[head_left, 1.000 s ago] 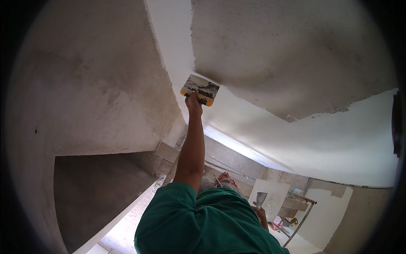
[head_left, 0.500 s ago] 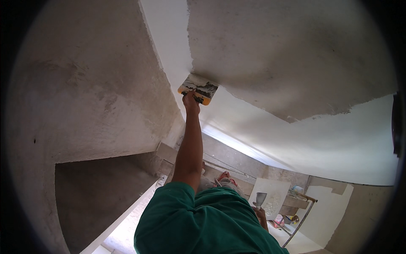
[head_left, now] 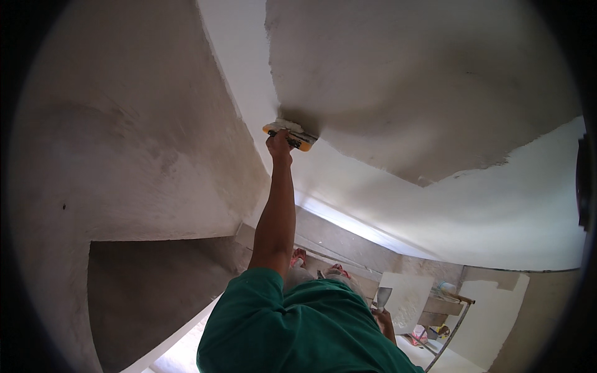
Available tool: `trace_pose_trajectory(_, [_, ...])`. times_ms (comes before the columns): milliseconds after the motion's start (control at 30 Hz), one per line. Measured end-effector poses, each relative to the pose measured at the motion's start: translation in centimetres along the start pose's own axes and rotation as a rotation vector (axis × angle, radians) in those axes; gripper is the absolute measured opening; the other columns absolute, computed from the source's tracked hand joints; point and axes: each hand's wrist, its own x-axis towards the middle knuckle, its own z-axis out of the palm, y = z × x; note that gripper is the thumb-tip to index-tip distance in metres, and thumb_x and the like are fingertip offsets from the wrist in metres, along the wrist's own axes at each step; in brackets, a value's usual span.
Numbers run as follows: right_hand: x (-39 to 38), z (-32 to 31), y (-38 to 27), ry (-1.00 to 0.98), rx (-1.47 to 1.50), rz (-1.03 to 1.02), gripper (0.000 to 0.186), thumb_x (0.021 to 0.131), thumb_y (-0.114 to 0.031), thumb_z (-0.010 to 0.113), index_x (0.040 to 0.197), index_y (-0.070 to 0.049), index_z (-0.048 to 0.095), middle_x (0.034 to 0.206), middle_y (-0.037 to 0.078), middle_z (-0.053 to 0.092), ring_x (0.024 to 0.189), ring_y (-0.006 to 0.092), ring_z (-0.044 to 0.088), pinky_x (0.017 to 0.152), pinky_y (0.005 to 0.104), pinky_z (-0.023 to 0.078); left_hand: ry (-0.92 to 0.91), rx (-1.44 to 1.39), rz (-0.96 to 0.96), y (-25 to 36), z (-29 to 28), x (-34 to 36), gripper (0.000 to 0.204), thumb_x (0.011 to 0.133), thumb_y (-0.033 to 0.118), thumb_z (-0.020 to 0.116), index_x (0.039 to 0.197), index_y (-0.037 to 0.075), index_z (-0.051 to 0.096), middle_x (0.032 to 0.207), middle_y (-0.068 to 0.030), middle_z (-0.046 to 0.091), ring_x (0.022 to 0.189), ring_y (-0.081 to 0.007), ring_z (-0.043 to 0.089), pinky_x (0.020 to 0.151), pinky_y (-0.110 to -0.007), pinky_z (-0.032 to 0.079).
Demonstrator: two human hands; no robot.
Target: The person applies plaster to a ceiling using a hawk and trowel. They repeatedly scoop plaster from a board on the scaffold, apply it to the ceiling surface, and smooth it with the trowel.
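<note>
My left hand (head_left: 279, 148) is stretched up and closed around a wide putty knife (head_left: 305, 143) with a yellow and black back. White putty (head_left: 285, 125) lies along the wide knife's upper side, close to the wall where the white coat (head_left: 398, 199) meets the bare grey patch (head_left: 398, 93). Low on the right, my right hand (head_left: 384, 318) is wrapped round the handle of a smaller putty knife (head_left: 384, 296), its grey blade pointing up. Most of that handle is hidden by the fingers.
Beneath my feet (head_left: 336, 270) are planks. A putty-spotted white board (head_left: 407, 301) lies at right, beside a metal scaffold frame (head_left: 457, 326) and a pinkish container (head_left: 418, 336). A dark opening (head_left: 155, 292) with a straight edge lies at lower left.
The wide putty knife has tilted, so its face now looks narrower and putty shows along its top. My left hand stays near the same spot; the right still grips the smaller knife.
</note>
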Motion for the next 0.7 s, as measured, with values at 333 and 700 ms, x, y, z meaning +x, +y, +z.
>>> trace_pose_trajectory(333, [-2.3,-6.2,0.5,-0.039,0.044,-0.014,0.048,0.075,-0.016,0.077,0.119,-0.009,0.059,0.091,0.006,0.066,0.075,0.0176,0.058,0.065,0.0340,0.048,-0.005,0.201,0.185,17.3,10.2,-12.8,0.028,0.075,0.018,0.064,0.090,-0.004,0.057,0.083,-0.0142,0.060,0.063,-0.0225,0.061,0.048,-0.033,0.054])
trace_pose_trajectory(700, [-2.8,-7.9,-4.1,-0.028,0.036,-0.026,0.050,0.075,-0.018,0.075,0.122,-0.014,0.059,0.094,0.003,0.066,0.076,0.0169,0.057,0.066,0.0349,0.047,-0.394,0.459,0.428,39.8,24.7,-20.4,0.032,0.087,0.020,0.052,0.106,-0.006,0.051,0.102,-0.0209,0.061,0.083,-0.0319,0.066,0.063,-0.038,0.060])
